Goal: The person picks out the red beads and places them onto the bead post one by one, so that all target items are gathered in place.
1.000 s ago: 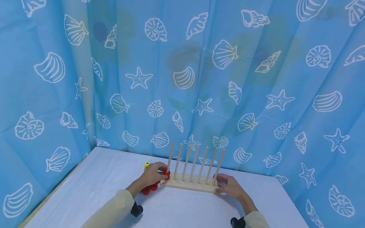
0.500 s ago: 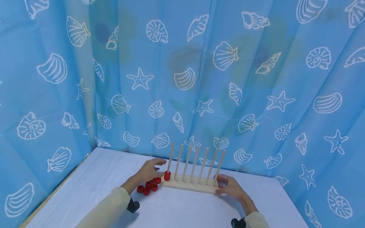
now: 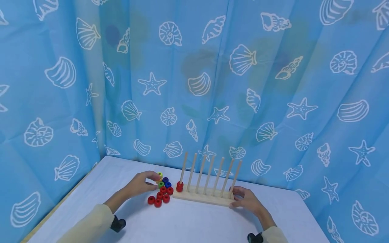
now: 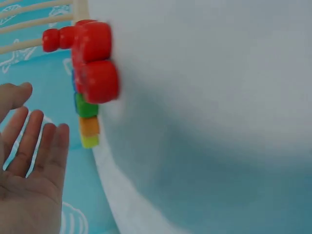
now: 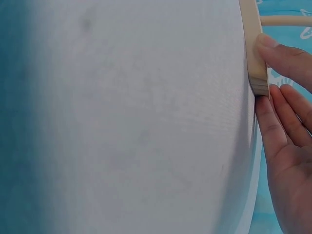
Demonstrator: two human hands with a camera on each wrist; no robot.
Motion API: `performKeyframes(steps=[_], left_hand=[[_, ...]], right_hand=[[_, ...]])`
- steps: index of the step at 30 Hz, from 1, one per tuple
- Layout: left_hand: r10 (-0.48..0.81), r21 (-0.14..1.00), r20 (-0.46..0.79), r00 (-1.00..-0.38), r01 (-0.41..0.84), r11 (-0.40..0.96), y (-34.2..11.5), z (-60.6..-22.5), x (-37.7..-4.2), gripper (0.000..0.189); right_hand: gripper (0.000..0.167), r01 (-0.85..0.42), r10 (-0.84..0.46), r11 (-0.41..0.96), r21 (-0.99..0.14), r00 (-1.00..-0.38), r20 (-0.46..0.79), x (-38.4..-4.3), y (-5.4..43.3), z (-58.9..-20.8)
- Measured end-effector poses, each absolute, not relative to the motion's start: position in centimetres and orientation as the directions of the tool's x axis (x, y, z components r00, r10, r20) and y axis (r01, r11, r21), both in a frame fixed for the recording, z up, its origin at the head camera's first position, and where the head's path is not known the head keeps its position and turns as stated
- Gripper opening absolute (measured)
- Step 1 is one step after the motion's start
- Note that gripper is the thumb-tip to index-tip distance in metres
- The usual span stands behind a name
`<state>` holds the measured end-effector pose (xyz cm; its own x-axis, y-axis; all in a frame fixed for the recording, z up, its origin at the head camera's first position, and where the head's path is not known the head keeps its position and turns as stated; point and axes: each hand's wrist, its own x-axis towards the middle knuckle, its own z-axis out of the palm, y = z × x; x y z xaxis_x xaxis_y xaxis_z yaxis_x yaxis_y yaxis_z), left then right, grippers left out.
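Observation:
A wooden peg rack (image 3: 204, 197) with a row of upright pegs stands on the table. Two red beads (image 3: 180, 186) sit stacked on its leftmost peg. My right hand (image 3: 245, 199) holds the rack's right end; in the right wrist view, the thumb (image 5: 267, 41) lies on the base and the fingers meet its end. To the rack's left, my left hand (image 3: 138, 184) is held beside the loose beads, fingers spread and palm bare in the left wrist view. Those loose beads include several red ones (image 3: 158, 202), blue ones (image 3: 168, 184), and green (image 3: 161, 185), orange and yellow ones.
The white-covered table (image 3: 194, 226) runs back to a blue shell-print curtain (image 3: 194, 128) that hangs behind and at both sides. Black wrist cameras (image 3: 118, 224) are strapped near both sleeves.
My left hand has let go of the red bead, which now sits on the leftmost peg with another, and has moved left to the loose beads. The right hand stays on the rack.

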<state>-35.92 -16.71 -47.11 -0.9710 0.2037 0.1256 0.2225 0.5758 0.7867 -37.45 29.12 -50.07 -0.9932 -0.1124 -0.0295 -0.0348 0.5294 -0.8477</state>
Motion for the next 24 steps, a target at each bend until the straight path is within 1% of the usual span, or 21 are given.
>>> performKeyframes(steps=[5, 9, 13, 16, 19, 24], left_hand=[[0.229, 0.789, 0.116, -0.966, 0.230, 0.570, -17.4, -47.9, -34.8, 0.041], [0.293, 0.806, 0.093, -0.952, 0.245, 0.539, -17.7, -48.2, -34.6, 0.045], [0.366, 0.809, 0.067, -0.928, 0.266, 0.525, -18.0, -48.8, -34.8, 0.043], [0.406, 0.798, 0.072, -0.911, 0.297, 0.524, -18.4, -49.5, -34.8, 0.041], [0.421, 0.792, 0.090, -0.903, 0.321, 0.519, -18.7, -50.0, -34.8, 0.041], [0.425, 0.800, 0.093, -0.900, 0.322, 0.507, -18.9, -50.2, -34.5, 0.041]], right_hand=[[0.074, -0.038, -0.119, 0.525, -0.850, -0.993, -0.029, -37.5, 29.1, -50.1], [0.074, -0.033, -0.115, 0.528, -0.848, -0.993, -0.033, -37.5, 29.2, -50.1], [0.074, -0.043, -0.124, 0.515, -0.856, -0.992, -0.025, -37.5, 29.3, -50.1], [0.074, -0.052, -0.131, 0.509, -0.859, -0.991, -0.018, -37.5, 29.3, -50.2], [0.075, -0.058, -0.133, 0.511, -0.858, -0.991, -0.013, -37.6, 29.3, -50.4], [0.075, -0.060, -0.135, 0.512, -0.857, -0.991, -0.011, -37.7, 29.4, -50.4]])
